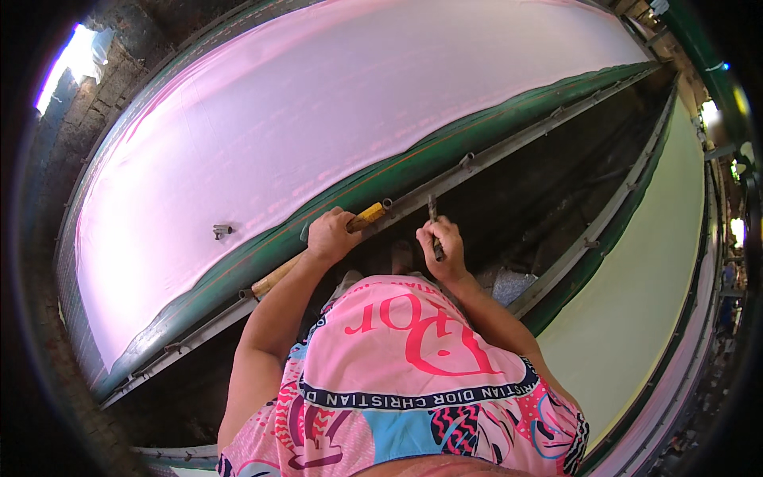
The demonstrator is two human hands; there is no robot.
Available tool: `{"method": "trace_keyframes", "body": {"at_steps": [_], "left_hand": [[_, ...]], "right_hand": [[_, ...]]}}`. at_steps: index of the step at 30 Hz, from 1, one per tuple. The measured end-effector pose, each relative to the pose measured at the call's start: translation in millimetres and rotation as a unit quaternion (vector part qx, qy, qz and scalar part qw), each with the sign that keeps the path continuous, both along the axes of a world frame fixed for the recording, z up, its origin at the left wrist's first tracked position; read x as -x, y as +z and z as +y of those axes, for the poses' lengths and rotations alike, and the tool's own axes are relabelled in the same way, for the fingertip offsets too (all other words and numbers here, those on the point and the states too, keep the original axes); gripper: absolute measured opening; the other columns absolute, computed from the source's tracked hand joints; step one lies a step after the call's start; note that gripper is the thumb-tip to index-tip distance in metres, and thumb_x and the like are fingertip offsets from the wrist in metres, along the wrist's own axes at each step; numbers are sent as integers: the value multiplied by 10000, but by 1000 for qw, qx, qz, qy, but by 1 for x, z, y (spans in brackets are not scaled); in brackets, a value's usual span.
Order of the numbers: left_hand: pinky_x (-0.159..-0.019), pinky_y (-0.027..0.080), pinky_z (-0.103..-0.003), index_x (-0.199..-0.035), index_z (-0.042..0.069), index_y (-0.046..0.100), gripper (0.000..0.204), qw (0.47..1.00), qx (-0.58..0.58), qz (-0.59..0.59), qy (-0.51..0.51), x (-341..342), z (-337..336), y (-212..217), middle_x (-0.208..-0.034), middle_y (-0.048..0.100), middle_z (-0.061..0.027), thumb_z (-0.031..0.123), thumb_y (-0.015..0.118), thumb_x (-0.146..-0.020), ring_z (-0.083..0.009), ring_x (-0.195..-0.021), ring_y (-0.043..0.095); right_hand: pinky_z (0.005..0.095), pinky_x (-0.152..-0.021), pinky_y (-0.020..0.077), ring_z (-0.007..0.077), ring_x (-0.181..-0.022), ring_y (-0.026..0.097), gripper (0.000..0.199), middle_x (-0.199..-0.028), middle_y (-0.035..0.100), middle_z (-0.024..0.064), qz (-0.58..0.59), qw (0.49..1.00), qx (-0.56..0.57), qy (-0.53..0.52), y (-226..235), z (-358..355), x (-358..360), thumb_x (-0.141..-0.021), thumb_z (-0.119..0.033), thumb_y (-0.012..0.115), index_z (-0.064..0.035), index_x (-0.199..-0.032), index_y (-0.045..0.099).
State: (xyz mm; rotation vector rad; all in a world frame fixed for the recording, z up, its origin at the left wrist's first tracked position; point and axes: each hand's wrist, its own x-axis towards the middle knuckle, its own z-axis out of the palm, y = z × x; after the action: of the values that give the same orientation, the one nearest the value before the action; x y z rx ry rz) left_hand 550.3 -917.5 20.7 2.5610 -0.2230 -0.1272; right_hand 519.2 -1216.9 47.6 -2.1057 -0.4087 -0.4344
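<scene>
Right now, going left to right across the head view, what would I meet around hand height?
Small grey metal fitting, your bare left hand, your bare right hand, crumpled shiny silvery bundle, pale yellow-green cloth sheet.

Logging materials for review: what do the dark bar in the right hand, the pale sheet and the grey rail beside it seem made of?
Dark bar: perhaps metal, dull; its blotchy surface leaves wood possible.
Pale sheet: likely fabric, matte, given its wavy edge.
Grey rail: probably metal, from its worn sheen.

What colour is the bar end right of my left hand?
The bar end is yellow; see the head view.
</scene>
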Motion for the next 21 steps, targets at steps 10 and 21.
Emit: {"method": "trace_keyframes", "body": {"at_steps": [10,21], "left_hand": [[-910,634,-489,-1102,129,870,330,1000,5,-18,-8,-1,0,-2,-1078,776,-121,324,874,-836,-360,-1030,781],[-927,636,-484,-1121,132,860,353,1000,6,-6,-2,2,1,20,-1072,760,-107,345,885,-841,-347,-1045,778]], "right_hand": [[578,-786,507,430,-832,695,286,-844,665,164,58,973,197,104,-11,38,-21,-1030,-208,779,-83,-867,580],[366,-676,519,204,-726,660,204,-820,666,108,123,977,-166,56,-11,34,-6,-1132,-156,690,0,-1001,706]]}}
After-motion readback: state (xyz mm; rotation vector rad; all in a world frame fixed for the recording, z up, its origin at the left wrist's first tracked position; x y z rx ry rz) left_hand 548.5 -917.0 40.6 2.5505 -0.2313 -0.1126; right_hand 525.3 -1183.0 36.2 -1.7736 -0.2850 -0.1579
